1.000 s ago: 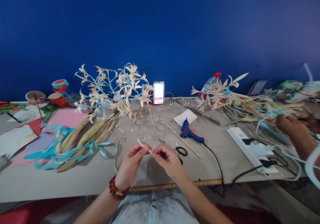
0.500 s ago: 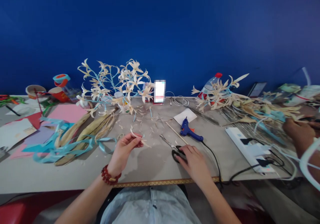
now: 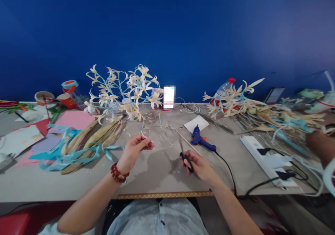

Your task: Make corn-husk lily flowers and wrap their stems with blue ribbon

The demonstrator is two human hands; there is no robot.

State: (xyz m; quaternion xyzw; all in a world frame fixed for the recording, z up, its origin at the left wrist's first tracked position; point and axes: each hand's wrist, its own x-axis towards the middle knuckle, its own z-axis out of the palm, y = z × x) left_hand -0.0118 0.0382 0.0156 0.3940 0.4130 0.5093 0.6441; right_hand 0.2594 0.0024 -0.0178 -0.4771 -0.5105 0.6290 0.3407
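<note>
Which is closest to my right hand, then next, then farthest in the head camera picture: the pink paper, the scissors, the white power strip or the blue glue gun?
From the right hand:
1. Scissors: held in it.
2. Blue glue gun: just beyond it.
3. White power strip: over right.
4. Pink paper: far left.

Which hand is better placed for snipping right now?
Probably the right hand: it holds the black-handled scissors, while the left hand pinches a pale strip.
</note>
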